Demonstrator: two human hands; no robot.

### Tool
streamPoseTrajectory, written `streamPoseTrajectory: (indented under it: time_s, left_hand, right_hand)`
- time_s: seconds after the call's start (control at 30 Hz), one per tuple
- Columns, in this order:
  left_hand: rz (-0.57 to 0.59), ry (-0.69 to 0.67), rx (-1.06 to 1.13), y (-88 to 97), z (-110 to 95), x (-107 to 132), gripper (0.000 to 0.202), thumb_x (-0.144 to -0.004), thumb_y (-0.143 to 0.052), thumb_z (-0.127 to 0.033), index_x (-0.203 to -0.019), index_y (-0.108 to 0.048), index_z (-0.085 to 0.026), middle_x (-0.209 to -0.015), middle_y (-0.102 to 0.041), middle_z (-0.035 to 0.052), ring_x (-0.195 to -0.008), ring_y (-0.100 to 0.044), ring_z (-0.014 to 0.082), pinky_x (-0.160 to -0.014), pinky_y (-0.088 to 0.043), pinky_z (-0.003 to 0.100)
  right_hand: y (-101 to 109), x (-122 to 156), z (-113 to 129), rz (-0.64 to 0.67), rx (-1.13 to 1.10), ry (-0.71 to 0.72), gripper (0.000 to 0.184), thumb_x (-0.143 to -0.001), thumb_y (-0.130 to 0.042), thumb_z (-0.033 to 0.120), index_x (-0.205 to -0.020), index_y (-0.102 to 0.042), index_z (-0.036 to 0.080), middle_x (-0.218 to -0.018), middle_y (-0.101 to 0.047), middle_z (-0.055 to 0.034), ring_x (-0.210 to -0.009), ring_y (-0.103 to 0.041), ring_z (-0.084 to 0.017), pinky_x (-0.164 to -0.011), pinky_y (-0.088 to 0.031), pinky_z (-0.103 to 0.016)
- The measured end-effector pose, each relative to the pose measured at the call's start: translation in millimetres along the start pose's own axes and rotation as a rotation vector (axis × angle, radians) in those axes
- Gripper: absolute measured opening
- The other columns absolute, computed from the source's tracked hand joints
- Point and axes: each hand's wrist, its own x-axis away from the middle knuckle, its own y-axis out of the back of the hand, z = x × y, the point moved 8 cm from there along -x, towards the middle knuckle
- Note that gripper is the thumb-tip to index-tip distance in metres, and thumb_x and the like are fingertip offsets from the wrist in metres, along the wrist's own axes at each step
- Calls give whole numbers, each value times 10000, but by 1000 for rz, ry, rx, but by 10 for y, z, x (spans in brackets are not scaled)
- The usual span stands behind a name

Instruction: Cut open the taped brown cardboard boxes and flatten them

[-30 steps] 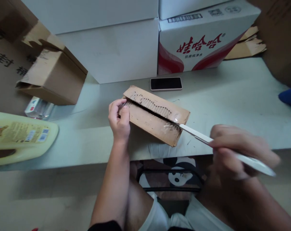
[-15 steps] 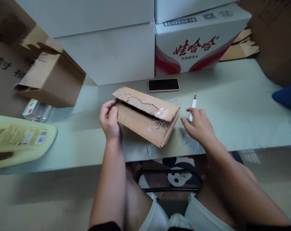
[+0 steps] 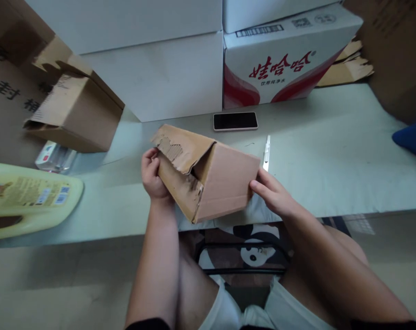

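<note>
Left hand (image 3: 152,176): grip closed on the left end of the cardboard box (image 3: 221,183). The box is at the tabletop (image 3: 331,160) near edge, long axis left-right, torn flaps upward. Right hand (image 3: 273,197): grip holds the box's right end. A knife (image 3: 267,153) lies just beyond.

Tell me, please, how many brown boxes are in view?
4. One box sits between the left hand and right hand; an open box lies left; a printed box far left; a corner box top right. More may be hidden.
</note>
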Motion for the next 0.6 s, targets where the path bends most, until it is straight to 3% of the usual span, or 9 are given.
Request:
streamPoseTrajectory:
  time_s: [0.17, 0.33, 0.4, 0.5, 0.6]
  left_hand:
    - [191, 130, -100, -197, 45, 90, 220, -721, -660, -376, -898, -672, -246, -889, -696, 45, -820, -639, 207, -733, -519, 320]
    - [254, 41, -85, -251, -70, 76, 172, -785, -581, -358, -752, -672, -216, -866, -701, 76, -894, -656, 239, -792, -544, 355]
    - [283, 81, 53, -266, -47, 79, 287, -843, -496, -437, -754, -660, -219, -865, -701, 100, -941, -676, 270, -827, -562, 403]
    - [347, 176, 176, -318, -10, 138, 379, -862, -480, -529, -867, -687, -211, -852, -704, 108, -954, -707, 289, -829, -585, 435]
    - [407, 240, 158, -367, 2, 224, 318, -765, -670, -480, -936, -694, -213, -929, -743, 95, -997, -728, 289, -849, -601, 417]
  right_hand:
    - [128, 60, -38, -109, 15, 16, 856, -826, -657, 722, -1545, -419, 325, -1461, -605, -115, -1371, -557, -330, -1146, -482, -500]
    - [324, 122, -63, -322, 103, 98, 992, -812, -721, 644, -1601, -209, 332, -1530, -492, -137, -1402, -523, -324, -1200, -402, -571]
    - [386, 141, -42, -412, 139, 153, 997, -802, -739, 624, -1593, -206, 332, -1592, -411, -137, -1469, -451, -321, -1229, -365, -564]
    - [412, 138, -32, -449, 131, 184, 998, -802, -758, 576, -1595, -202, 337, -1631, -370, -127, -1482, -442, -310, -1199, -420, -529]
    - [381, 110, -72, -399, 130, 127, 885, -807, -745, 574, -1544, -360, 273, -1510, -536, -148, -1361, -569, -320, -1105, -516, -519]
